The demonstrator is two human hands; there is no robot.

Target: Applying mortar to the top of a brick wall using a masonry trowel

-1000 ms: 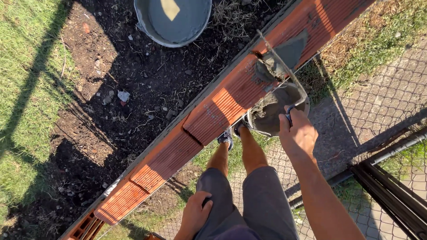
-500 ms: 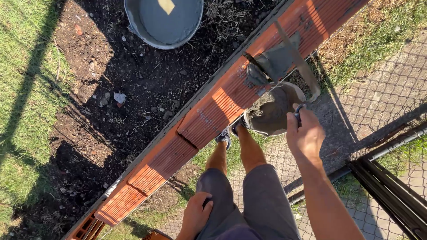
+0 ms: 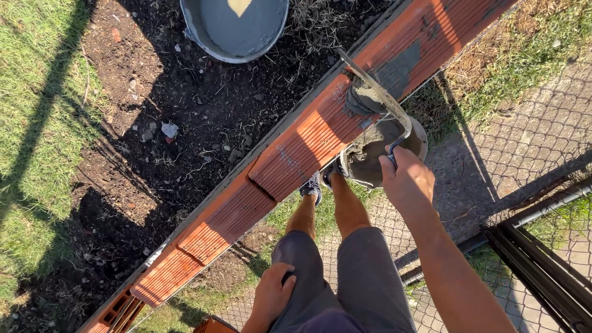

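Observation:
My right hand (image 3: 407, 181) grips the handle of a metal trowel (image 3: 375, 92). The trowel blade is tilted on edge against a lump of grey mortar (image 3: 365, 98) on top of a row of red ridged bricks (image 3: 296, 154). Just below the hand a bucket of mortar (image 3: 377, 154) stands on the ground by my feet. My left hand (image 3: 271, 296) rests on my left thigh, on grey shorts, and holds nothing.
The brick row runs diagonally from lower left to upper right. A grey tub (image 3: 235, 28) sits on dark soil beyond it. Grass (image 3: 31, 123) lies at the left. A wire fence and dark metal bars (image 3: 542, 265) are at the lower right.
The trowel has turned from lying flat with mortar on the bricks to standing on edge against the mortar lump. My right hand shifted slightly. My left hand stayed on the thigh.

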